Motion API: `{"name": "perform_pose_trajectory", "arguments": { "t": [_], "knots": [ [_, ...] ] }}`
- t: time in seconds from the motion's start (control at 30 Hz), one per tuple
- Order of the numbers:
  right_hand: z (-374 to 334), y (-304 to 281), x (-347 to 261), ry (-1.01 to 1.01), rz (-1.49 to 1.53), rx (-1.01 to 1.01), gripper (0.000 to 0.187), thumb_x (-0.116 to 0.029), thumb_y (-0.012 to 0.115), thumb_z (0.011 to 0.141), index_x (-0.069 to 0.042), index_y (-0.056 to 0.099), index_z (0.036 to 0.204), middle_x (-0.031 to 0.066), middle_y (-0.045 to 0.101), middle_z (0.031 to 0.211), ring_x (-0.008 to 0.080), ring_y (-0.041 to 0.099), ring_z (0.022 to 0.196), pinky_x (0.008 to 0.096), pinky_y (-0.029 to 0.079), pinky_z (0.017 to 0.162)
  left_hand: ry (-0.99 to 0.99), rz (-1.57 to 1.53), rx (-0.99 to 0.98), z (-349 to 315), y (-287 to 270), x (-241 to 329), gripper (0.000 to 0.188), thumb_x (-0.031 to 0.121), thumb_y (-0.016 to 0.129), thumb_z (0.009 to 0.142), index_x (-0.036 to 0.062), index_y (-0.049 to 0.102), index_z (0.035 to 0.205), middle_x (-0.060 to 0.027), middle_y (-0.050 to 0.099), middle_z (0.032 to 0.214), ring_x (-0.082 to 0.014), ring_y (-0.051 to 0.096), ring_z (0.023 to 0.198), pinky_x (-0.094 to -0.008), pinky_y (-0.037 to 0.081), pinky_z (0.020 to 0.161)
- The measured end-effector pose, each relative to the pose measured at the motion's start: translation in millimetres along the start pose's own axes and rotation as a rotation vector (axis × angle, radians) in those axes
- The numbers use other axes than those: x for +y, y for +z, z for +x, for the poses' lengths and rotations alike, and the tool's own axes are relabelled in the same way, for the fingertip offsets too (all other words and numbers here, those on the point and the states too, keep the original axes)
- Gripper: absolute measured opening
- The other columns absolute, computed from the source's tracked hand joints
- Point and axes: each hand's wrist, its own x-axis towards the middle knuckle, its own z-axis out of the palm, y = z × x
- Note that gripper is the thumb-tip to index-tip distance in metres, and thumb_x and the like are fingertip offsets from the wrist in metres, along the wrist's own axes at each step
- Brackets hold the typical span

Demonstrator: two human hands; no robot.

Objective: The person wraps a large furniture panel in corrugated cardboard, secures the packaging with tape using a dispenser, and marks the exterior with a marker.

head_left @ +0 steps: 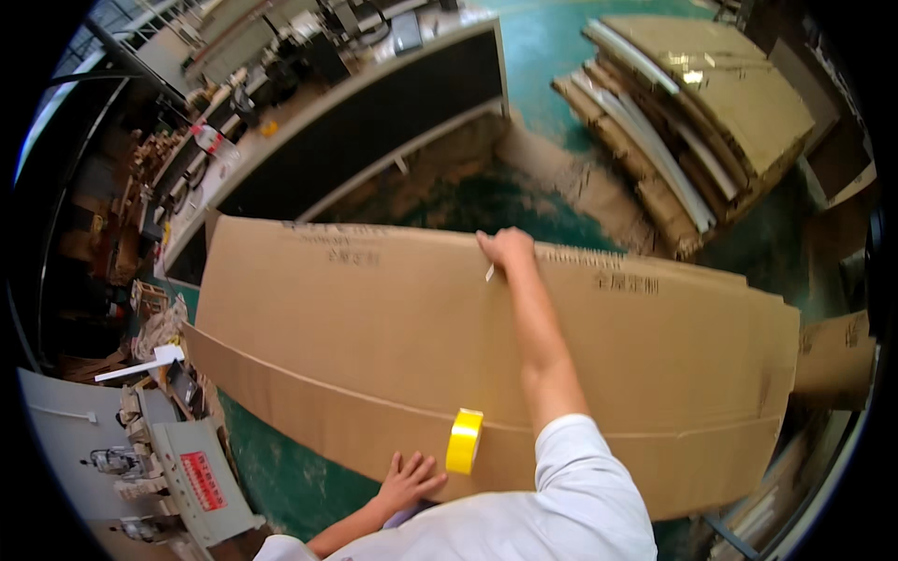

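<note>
A long brown cardboard sheet with dark printing along its far side stretches across in front of me, creased along its near flap. At the sheet's far edge is my right hand, its fingers bent over that edge. A small white piece shows just below this hand; I cannot make out what it is. My left hand lies on the near flap with fingers spread, holding nothing. To its right, a roll of yellow tape stands on the cardboard, apart from both hands.
Beyond the sheet runs a long workbench with a dark front panel and cluttered top. A stack of cardboard packages lies at the far right. On the left stands a grey machine cabinet with a red label. The floor is green.
</note>
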Motion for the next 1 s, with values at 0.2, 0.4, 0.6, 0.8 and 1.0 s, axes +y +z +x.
{"name": "perform_pose_trajectory", "arguments": {
  "t": [0.2, 0.4, 0.6, 0.8, 1.0],
  "knots": [
    [-58.4, 26.1, -28.6, 0.020, -0.076, 0.252, 0.073, -0.060, 0.042, 0.094, -0.002, 0.053, 0.136, 0.0209, 0.048, 0.144, 0.0344, 0.038, 0.138, 0.0468, 0.028, 0.115, 0.051, -0.020, -0.222, 24.3, -76.2, -5.5, 0.060, 0.043, 0.047, 0.096, 0.0393, 0.028, 0.153, -0.0100, 0.019, 0.163, -0.0409, 0.017, 0.149, -0.0820, 0.011, 0.104],
    [-190.6, 48.9, -43.9, -0.013, 0.038, -0.084, 0.085, -0.066, 0.039, 0.095, -0.009, 0.024, 0.156, 0.0192, 0.017, 0.163, 0.0330, 0.012, 0.152, 0.0479, 0.013, 0.122, 0.146, -0.073, -0.109, 15.4, -32.8, -17.7, 0.071, 0.059, 0.045, 0.092, 0.0335, 0.026, 0.155, -0.0151, 0.011, 0.164, -0.0480, 0.007, 0.149, -0.0856, -0.001, 0.100],
    [-391.9, 111.2, -45.8, 0.092, 0.707, 0.413, 0.064, -0.038, 0.071, 0.088, -0.005, 0.049, 0.139, 0.0196, 0.048, 0.143, 0.0337, 0.046, 0.132, 0.0421, 0.038, 0.109, 0.215, -0.006, 0.000, 10.1, -41.4, -15.7, 0.073, 0.045, 0.062, 0.083, 0.0341, 0.036, 0.151, -0.0134, 0.019, 0.162, -0.0430, 0.012, 0.150, -0.0861, 0.003, 0.099],
    [-428.7, 160.8, -93.9, 0.402, 0.871, 0.725, 0.060, -0.046, 0.071, 0.086, -0.002, 0.059, 0.124, 0.0176, 0.069, 0.110, 0.0296, 0.067, 0.103, 0.0393, 0.052, 0.089, 0.203, 0.102, 0.005, -13.5, -46.5, -14.2, 0.102, 0.042, 0.081, 0.063, 0.0281, 0.034, 0.152, -0.0093, 0.024, 0.161, -0.0403, 0.017, 0.149, -0.0841, 0.013, 0.101],
    [-467.4, 194.4, -75.5, 0.489, 0.800, 0.642, 0.058, -0.057, 0.069, 0.083, -0.001, 0.068, 0.096, 0.0165, 0.071, 0.085, 0.0276, 0.069, 0.080, 0.0401, 0.053, 0.072, 0.188, 0.270, 0.054, -2.2, -32.0, -6.9, 0.124, 0.049, 0.087, 0.052, 0.0238, 0.025, 0.156, -0.0105, 0.019, 0.162, -0.0439, 0.014, 0.148, -0.0834, 0.019, 0.100]
  ]
}}
